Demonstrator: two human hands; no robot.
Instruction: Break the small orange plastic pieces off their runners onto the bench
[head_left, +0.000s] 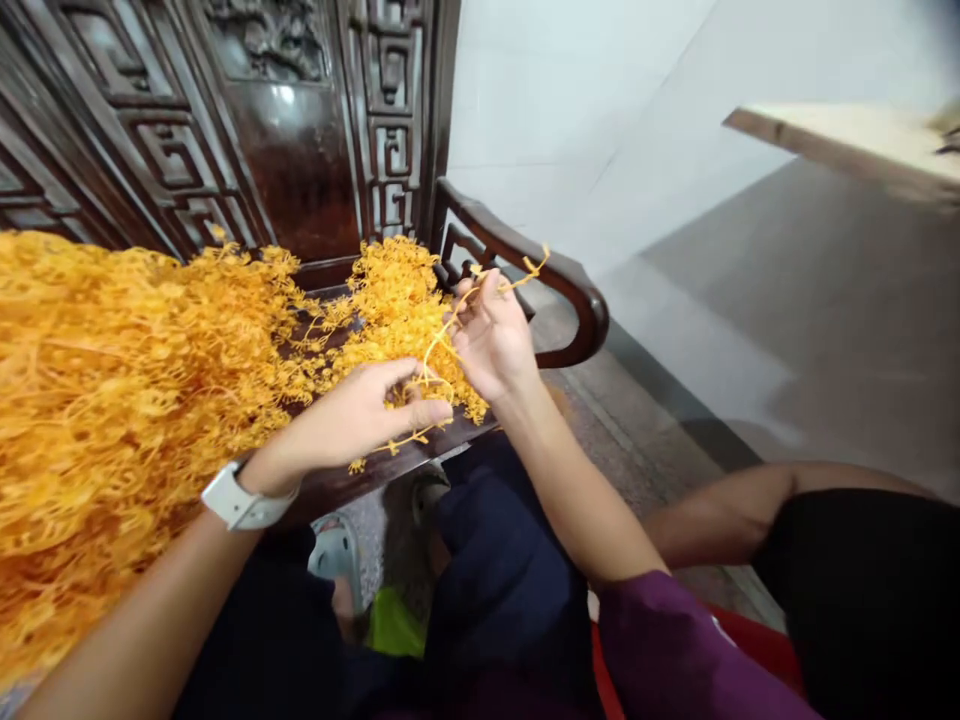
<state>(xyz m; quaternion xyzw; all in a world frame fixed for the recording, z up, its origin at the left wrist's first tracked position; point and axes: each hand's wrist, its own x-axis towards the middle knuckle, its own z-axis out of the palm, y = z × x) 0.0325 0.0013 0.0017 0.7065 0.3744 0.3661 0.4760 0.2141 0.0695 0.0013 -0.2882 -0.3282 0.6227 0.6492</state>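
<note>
A thin yellow-orange strand (435, 345) with small knobbly tips, perhaps plastic, stretches between my two hands. My left hand (382, 405), with a white watch on its wrist, curls its thumb and fingers around the lower part, where the strand bends into a loop. Higher up and to the right, my right hand (491, 335) pinches the strand near its upper end, palm turned inward. The tip pokes out past those fingers. Just behind both hands lies a smaller heap of similar strands (397, 300) on the dark wooden bench seat (352, 490).
A large pile of orange strands (135, 400) covers the left side. The bench has a carved back (292, 150) and a curved armrest (585, 300). At right are another person's bent limb (720, 515) and a board edge (840, 150). A grey-blue sandal (337, 555) shows below.
</note>
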